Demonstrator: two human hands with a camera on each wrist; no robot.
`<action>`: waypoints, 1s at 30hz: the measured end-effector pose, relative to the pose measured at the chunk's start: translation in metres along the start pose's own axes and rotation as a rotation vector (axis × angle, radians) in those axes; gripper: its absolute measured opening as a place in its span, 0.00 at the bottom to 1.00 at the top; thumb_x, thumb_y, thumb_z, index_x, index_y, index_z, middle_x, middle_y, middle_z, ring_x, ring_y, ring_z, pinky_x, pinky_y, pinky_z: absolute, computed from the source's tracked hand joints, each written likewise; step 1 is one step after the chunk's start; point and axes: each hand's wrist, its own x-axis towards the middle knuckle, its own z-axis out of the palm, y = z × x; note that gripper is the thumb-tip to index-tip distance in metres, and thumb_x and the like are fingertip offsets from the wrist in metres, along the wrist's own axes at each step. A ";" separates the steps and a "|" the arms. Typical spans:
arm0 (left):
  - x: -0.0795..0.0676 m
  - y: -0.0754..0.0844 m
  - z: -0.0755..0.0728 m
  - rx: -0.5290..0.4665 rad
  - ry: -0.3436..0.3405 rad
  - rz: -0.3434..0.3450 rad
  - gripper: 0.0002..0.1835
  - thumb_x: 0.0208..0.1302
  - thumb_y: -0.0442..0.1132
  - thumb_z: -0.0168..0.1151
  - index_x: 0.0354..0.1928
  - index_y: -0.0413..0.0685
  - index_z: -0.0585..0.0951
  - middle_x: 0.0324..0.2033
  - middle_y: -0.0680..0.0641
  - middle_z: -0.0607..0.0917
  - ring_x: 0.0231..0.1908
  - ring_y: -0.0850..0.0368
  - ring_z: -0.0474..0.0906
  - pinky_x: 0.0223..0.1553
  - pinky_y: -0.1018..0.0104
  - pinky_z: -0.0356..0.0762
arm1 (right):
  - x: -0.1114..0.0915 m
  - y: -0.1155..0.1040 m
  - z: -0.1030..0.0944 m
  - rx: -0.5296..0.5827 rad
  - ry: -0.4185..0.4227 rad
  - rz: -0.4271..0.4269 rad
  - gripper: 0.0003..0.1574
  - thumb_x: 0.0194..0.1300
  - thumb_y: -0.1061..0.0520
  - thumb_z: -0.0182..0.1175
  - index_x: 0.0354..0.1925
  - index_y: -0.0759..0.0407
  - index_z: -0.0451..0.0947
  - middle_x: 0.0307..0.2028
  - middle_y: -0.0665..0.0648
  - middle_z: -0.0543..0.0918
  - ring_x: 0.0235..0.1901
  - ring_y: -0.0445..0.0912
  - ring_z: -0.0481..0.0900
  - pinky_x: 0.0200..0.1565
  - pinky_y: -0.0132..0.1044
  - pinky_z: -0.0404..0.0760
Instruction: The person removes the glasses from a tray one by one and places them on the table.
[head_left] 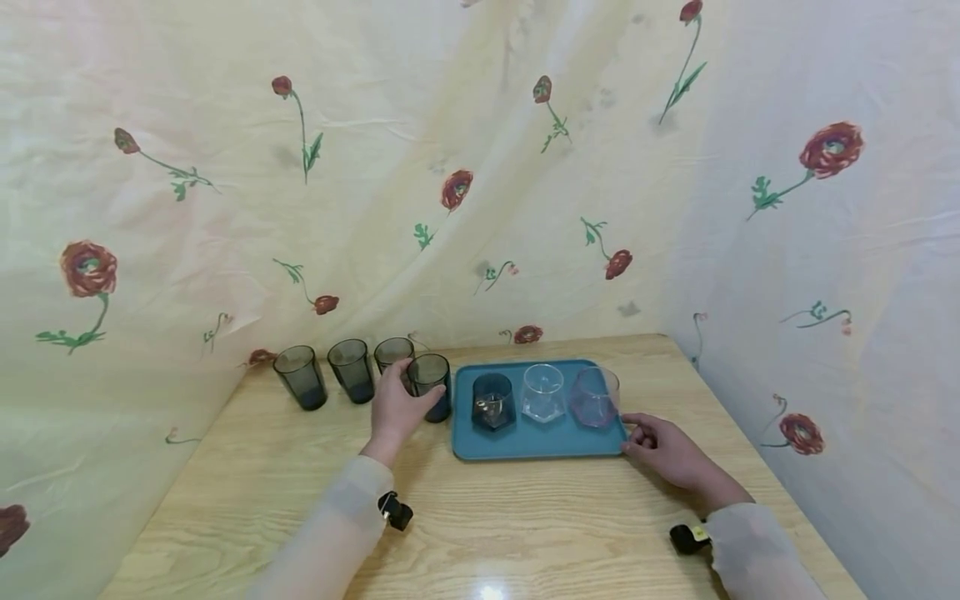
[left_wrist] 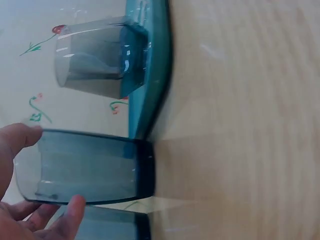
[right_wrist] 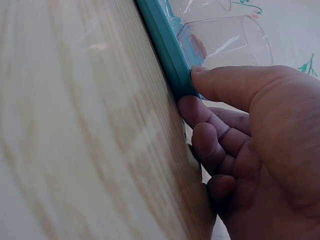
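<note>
My left hand (head_left: 396, 410) holds a tall dark grey drinking glass (head_left: 431, 373) near its rim, thumb on one side and fingers on the other. In the left wrist view this glass (left_wrist: 95, 167) stands upright, its thick dark base at table level beside the tray's end. At the near right corner of the blue tray (head_left: 471, 443), my right hand (head_left: 666, 452) pinches the rim between thumb and index finger. On the tray stand three short faceted glasses: a dark one (head_left: 493, 407), a clear one (head_left: 543, 390) and a pinkish one (head_left: 596, 398).
Three more tall dark glasses stand upright left of the tray: one at the far left (head_left: 302, 379), one beside it (head_left: 351, 371), and one partly behind my left hand (head_left: 392, 351). A flowered cloth (head_left: 375, 233) hangs around the back and sides of the wooden table (head_left: 510, 521).
</note>
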 end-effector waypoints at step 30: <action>-0.002 -0.025 0.039 -0.366 0.211 -0.103 0.25 0.59 0.30 0.78 0.54 0.40 0.75 0.45 0.39 0.81 0.45 0.43 0.83 0.49 0.51 0.83 | 0.001 0.001 -0.001 0.012 0.001 -0.024 0.35 0.74 0.59 0.66 0.71 0.73 0.68 0.35 0.53 0.79 0.31 0.43 0.74 0.36 0.34 0.75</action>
